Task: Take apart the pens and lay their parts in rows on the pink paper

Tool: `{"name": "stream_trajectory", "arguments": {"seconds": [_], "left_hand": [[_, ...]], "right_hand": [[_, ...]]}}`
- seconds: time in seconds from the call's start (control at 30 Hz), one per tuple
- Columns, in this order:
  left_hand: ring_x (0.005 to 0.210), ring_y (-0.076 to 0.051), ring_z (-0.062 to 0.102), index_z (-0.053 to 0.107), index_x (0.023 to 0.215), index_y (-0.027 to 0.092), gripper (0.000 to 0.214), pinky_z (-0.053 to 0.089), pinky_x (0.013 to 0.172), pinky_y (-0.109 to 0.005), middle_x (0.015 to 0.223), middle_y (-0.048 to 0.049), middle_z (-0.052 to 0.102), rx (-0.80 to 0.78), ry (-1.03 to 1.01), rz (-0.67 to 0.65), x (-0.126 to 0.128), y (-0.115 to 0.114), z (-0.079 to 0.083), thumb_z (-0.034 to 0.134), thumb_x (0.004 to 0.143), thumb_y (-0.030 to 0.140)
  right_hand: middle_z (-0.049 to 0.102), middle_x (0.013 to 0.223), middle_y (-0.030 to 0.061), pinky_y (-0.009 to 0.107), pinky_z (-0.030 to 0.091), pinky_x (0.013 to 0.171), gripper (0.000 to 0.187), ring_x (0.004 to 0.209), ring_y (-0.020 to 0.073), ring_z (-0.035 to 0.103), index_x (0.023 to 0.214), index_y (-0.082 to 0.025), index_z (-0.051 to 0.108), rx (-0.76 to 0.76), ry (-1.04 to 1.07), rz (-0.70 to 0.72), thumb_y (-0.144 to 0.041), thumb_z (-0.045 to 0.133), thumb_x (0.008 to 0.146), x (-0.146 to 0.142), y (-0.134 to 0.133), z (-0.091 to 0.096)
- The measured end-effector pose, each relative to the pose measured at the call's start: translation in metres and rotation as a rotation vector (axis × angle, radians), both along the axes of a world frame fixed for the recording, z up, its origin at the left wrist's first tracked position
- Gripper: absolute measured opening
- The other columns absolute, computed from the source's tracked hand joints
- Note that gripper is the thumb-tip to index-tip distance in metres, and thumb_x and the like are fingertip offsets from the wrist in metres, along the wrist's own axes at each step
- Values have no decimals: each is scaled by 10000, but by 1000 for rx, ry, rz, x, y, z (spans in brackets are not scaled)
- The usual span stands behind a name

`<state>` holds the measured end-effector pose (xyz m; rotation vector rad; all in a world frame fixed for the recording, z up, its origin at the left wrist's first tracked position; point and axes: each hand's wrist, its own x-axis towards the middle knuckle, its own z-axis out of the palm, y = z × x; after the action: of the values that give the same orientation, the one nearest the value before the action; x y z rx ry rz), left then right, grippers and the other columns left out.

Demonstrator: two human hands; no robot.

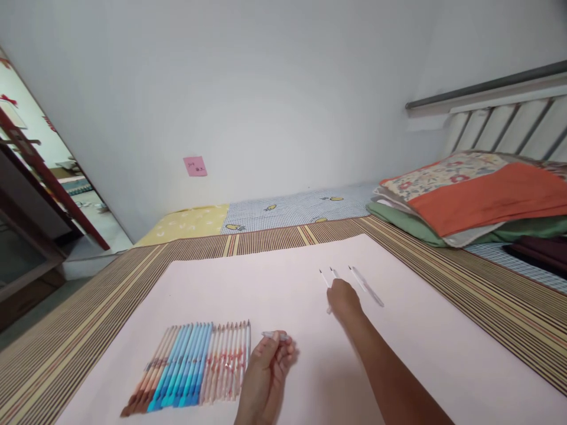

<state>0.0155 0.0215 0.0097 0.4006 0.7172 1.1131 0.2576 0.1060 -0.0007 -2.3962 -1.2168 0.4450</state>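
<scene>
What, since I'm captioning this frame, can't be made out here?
In the head view:
Writing on the pink note: too small to read.
Middles of two white pens: covered by the right hand.
Part of the pale piece: covered by the left hand.
Rest of the dark cloth: cut off by the right edge.

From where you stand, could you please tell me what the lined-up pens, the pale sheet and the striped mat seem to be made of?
Pens: probably plastic, smooth and slightly glossy, judging by bright highlights on some barrels. Sheet: perhaps paper or card, matt, as it lies flat without shine. Mat: possibly woven straw or cloth, dull, from its fine stripes, though no weave shows.
</scene>
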Motion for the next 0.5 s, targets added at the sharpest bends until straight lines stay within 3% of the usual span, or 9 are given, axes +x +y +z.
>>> {"name": "stream_trajectory", "arguments": {"seconds": [0.3, 0.5], "left_hand": [[633, -107, 661, 737, 750, 102, 236, 556, 634, -194, 754, -66, 730, 32, -23, -49, 2, -2, -1, 881, 665, 269], [621, -110, 653, 736, 748, 101, 299, 539, 604, -197, 741, -67, 728, 24, 30, -56, 3, 0, -2, 905, 619, 311]], "right_hand": [[725, 896, 174, 302, 461, 734, 76, 903, 254, 697, 818, -132, 656, 84, 45, -17, -124, 583, 839, 3, 13, -10], [654, 580, 48, 268, 431, 553, 170, 585, 194, 644, 718, -176, 607, 327, 351, -19, -302, 614, 832, 5, -13, -15]]}}
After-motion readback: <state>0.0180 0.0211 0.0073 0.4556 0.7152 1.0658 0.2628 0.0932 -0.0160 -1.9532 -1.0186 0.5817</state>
